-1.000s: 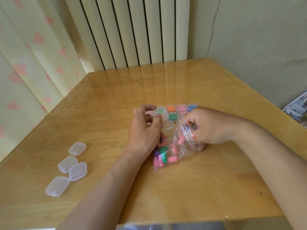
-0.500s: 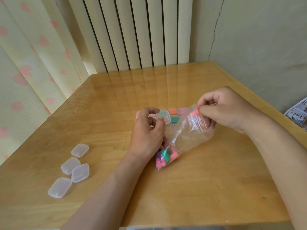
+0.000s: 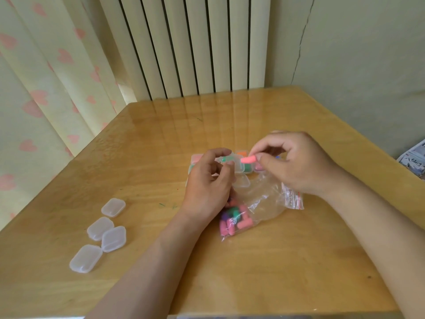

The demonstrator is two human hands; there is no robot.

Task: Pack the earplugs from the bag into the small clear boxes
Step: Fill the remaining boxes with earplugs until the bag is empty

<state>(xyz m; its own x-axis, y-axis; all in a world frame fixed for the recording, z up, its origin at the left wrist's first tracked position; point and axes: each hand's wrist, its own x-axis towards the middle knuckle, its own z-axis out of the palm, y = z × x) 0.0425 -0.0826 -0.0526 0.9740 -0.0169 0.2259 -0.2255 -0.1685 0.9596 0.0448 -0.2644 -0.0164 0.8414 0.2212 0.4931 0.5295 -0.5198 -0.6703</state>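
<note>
Both hands meet above the middle of the frame. Left hand (image 3: 207,183) has its thumb and curled fingers clamped on a small clear box (image 3: 231,164), held just off the table with something green showing inside it. Right hand (image 3: 296,164) pinches a pink earplug (image 3: 248,160) between thumb and forefinger, its free end touching or almost touching the box's right rim. I cannot tell which.

Below the hands the zip bag (image 3: 264,201) lies slack on the wooden table (image 3: 276,268), its red-striped mouth toward the right wrist. The remaining earplugs (image 3: 232,221), pink, green and purple, are bunched in its lower left corner, just beside the left wrist.

Behind the hands stands a cluster of filled boxes (image 3: 242,153), with orange, pink and green showing through the plastic.

At the lower left of the frame four closed empty boxes (image 3: 100,228) lie near each other, well apart from the hands.

A heart-print curtain (image 3: 46,88) hangs at the left, a ribbed radiator (image 3: 195,47) stands behind the table, and a printed paper (image 3: 414,161) shows at the right edge.
</note>
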